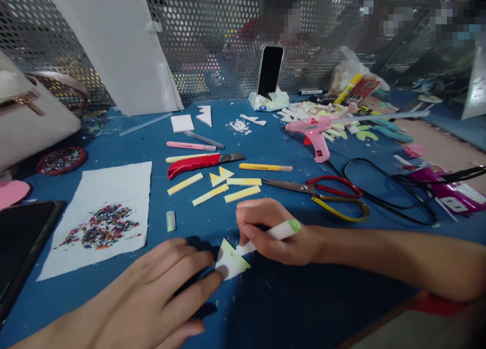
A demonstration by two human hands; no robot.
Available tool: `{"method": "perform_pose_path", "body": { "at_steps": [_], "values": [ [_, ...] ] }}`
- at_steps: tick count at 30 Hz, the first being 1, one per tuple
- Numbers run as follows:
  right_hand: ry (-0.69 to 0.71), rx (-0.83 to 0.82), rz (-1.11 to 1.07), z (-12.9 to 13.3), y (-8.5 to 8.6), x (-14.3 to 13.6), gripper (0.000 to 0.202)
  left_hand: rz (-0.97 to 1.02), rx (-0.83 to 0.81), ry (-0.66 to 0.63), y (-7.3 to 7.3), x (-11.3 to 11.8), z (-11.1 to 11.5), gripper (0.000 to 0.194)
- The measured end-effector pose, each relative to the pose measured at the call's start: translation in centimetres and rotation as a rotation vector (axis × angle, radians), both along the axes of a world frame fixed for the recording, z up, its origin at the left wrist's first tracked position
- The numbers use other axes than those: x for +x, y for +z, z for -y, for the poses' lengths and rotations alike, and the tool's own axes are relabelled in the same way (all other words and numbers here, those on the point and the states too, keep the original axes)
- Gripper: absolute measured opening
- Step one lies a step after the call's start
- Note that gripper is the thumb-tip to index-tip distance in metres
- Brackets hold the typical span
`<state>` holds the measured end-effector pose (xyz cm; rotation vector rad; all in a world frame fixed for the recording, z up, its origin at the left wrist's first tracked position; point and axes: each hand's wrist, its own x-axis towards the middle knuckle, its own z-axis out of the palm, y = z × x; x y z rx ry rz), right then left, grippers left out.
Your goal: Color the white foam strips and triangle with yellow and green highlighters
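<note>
My right hand is wrapped round a white marker with a green end, its tip on a small white triangular piece. Pale green colour runs along parts of that triangle. My left hand lies with fingers stretched out, fingertips touching the triangle's left edge against the blue table. A marker cap stands just beyond the left fingers. Farther off lie several yellow-topped strips, a yellow zigzag piece and scissors with red and yellow handles.
A red-handled knife, a yellow marker and a pink marker lie mid-table. Beads cover a white paper at left. A pink glue gun with a black cable rests at right. A phone stands at the back.
</note>
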<state>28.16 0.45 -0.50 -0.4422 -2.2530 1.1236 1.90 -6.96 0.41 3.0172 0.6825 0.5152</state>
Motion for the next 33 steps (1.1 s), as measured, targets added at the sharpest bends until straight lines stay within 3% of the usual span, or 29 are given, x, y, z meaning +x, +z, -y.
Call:
{"method": "perform_pose_path", "body": {
  "at_steps": [5,10,14,18,23,27,33],
  "values": [
    [-0.009,-0.02,-0.005,0.05,0.09,-0.04,0.023,0.071,-0.013,0.005,0.06,0.09,-0.08,0.036],
    [-0.016,-0.011,0.013,0.04,0.2,-0.05,0.024,-0.027,0.003,0.006,-0.21,-0.38,-0.06,0.035],
    [-0.012,-0.001,-0.006,0.01,0.14,-0.06,0.023,-0.018,-0.029,0.004,-0.42,-0.74,0.0,0.029],
    [-0.015,0.009,0.001,0.0,0.17,-0.1,0.023,-0.039,0.005,0.008,-0.33,-0.5,-0.12,0.038],
    [-0.01,0.013,-0.001,-0.01,0.26,-0.08,0.023,-0.019,-0.031,0.004,-0.39,-0.44,-0.17,0.03],
    [-0.006,0.011,-0.003,-0.01,0.29,-0.13,0.023,-0.041,-0.007,0.005,-0.44,-0.43,-0.17,0.036],
    [-0.007,0.021,-0.002,-0.01,0.21,-0.18,0.023,0.052,-0.003,0.008,-0.3,-0.07,-0.14,0.035]
  ]
}}
